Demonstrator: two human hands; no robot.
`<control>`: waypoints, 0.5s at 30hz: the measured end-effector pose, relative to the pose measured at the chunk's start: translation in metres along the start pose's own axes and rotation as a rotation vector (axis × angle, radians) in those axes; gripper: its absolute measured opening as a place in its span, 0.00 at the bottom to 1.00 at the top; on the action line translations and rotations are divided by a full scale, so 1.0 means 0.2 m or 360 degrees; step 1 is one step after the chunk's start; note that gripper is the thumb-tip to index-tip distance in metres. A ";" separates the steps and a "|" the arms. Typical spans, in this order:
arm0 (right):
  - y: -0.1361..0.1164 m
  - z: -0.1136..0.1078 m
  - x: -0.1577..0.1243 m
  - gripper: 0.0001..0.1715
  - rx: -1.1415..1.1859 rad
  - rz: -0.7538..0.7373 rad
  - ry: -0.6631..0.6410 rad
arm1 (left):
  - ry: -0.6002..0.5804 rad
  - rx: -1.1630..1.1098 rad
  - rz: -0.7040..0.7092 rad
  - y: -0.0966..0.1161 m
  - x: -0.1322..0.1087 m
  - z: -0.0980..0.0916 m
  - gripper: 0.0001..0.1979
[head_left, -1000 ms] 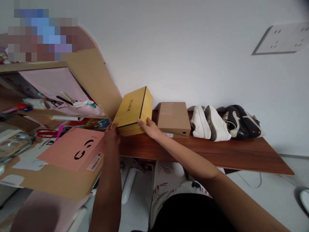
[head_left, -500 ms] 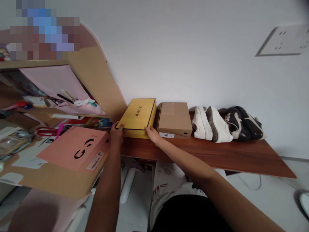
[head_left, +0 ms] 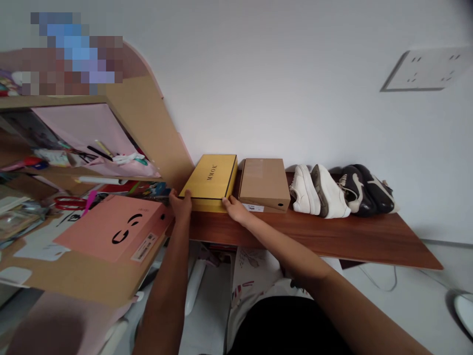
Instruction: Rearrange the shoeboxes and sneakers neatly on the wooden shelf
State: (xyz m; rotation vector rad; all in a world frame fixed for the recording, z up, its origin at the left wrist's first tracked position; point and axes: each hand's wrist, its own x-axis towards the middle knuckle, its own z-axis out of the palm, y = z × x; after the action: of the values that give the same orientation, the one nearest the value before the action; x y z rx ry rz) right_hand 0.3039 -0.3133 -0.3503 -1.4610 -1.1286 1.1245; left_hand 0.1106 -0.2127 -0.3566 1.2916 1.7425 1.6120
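A yellow shoebox (head_left: 210,178) marked MMOK lies flat on a dark red wooden bench (head_left: 288,230) against the wall. At its front left corner is my left hand (head_left: 181,203), thumb on the front edge and fingers around the side. My right hand (head_left: 236,210) grips the front right corner, thumb against the front face. Both hands hold the box between them; some fingertips are hidden. Just right of it, with a narrow gap, sits a brown shoebox (head_left: 264,180) with a white label.
White sneakers (head_left: 307,191) and black shoes (head_left: 364,192) stand farther right on the bench. On the left, a pink shoebox (head_left: 121,227) lies on a cluttered desk (head_left: 92,281) beside red scissors (head_left: 70,202). The desk's shelf side panel (head_left: 148,106) rises near the yellow box.
The camera view has shifted slightly. My left thumb and fingers sit a little differently at the yellow shoebox's corner; the box has hardly moved along the bench.
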 end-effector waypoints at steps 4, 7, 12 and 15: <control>-0.10 -0.26 -0.12 0.33 -0.0089 -0.0299 -0.0059 | 0.0142 -0.0062 0.0302 0.13 -0.14 -0.01 0.28; -0.17 -0.54 -0.14 0.32 -0.0119 -0.0397 0.0116 | -0.0156 -0.0260 0.0477 0.23 -0.36 0.05 0.26; -0.14 -0.89 -0.05 0.30 -0.0387 -0.0351 0.0540 | -0.0812 -0.0323 0.0274 0.27 -0.73 0.27 0.25; -0.04 -0.97 0.01 0.32 -0.0527 -0.0351 0.0664 | -0.0898 -0.0160 0.0097 0.19 -0.81 0.38 0.29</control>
State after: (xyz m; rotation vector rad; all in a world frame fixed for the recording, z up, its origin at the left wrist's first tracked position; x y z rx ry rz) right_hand 0.4943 -0.3371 -0.3165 -1.6765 -1.1730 0.4623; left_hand 0.2621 -0.3135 -0.3818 1.5693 1.2711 1.1849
